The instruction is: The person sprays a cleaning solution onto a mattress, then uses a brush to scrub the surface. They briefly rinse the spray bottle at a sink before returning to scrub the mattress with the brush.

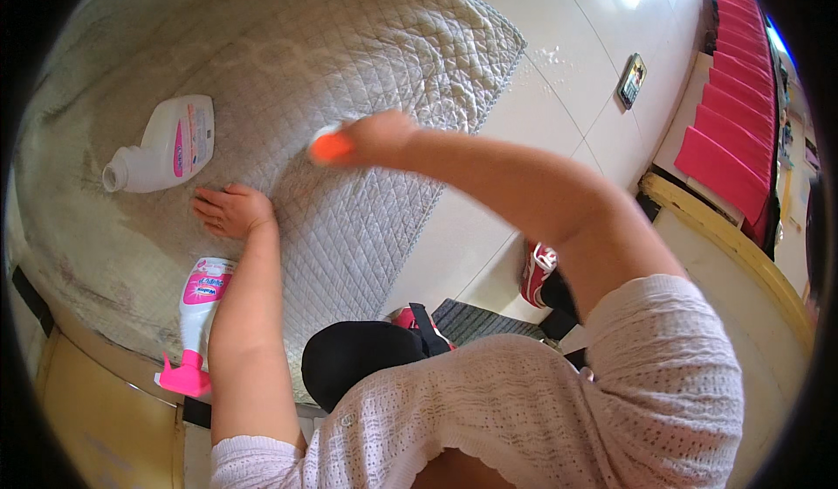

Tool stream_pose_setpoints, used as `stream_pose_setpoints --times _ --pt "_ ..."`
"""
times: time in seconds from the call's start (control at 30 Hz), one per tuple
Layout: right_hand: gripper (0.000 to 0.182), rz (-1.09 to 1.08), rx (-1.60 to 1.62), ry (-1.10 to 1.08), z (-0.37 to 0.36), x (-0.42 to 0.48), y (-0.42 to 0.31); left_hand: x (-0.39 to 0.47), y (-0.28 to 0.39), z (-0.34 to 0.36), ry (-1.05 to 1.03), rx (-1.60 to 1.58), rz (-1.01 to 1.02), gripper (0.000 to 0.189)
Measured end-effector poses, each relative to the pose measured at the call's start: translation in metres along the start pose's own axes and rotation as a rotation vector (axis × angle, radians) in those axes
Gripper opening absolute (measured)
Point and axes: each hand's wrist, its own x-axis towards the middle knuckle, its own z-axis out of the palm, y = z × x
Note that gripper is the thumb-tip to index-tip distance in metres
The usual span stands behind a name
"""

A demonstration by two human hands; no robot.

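Observation:
My right hand (380,139) is closed around an orange and white object (331,147), perhaps a scrubbing brush. It is blurred and rests on or just above a grey quilted cloth (340,240). My left hand (232,211) lies palm down on the same cloth, holding nothing. Just beyond its fingers, a white plastic bottle (163,142) lies on its side, its mouth uncapped. Beside my left forearm lies a white spray bottle (201,306) with a pink trigger head, partly hidden by the arm. A darker, damp-looking patch (124,227) surrounds the bottles.
White crumbs (550,64) are scattered on the tiled floor (569,5) past the cloth's edge. A phone (632,81) lies on the tiles. Pink fabric-covered steps (733,116) stand at right. My red shoe (542,273) and a striped grey mat (484,322) are below.

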Motion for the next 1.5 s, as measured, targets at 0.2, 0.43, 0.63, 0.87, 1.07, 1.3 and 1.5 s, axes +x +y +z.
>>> stream_pose_setpoints --times 0.2,0.43,0.63,0.87,1.07,1.3,1.5 --pt "0.052 0.16 -0.101 0.121 -0.016 -0.053 0.085 0.0 0.006 -0.007 0.023 0.022 0.041 0.055" --pt "0.037 -0.473 -0.257 -0.082 0.102 -0.01 -0.051 0.005 -0.001 -0.003 0.017 -0.001 0.043 0.054" --pt "0.044 -0.135 -0.246 -0.318 0.041 -0.022 -0.048 0.003 -0.004 -0.005 0.022 -0.064 0.036 0.054" --pt "0.056 -0.026 -0.425 -0.026 -0.013 -0.062 0.108 0.002 -0.002 -0.004 0.04 -0.042 0.039 0.054" --pt "0.042 -0.285 -0.123 -0.295 0.093 -0.044 -0.069 0.003 -0.003 -0.002 0.082 -0.045 0.05 0.053" --pt "0.044 -0.111 -0.125 -0.21 0.092 -0.03 0.009 0.003 -0.005 -0.002 0.08 -0.082 0.075 0.053" --pt "0.044 -0.097 -0.349 -0.004 0.018 -0.069 0.096 0.003 0.002 -0.001 0.061 -0.111 0.059 0.053"
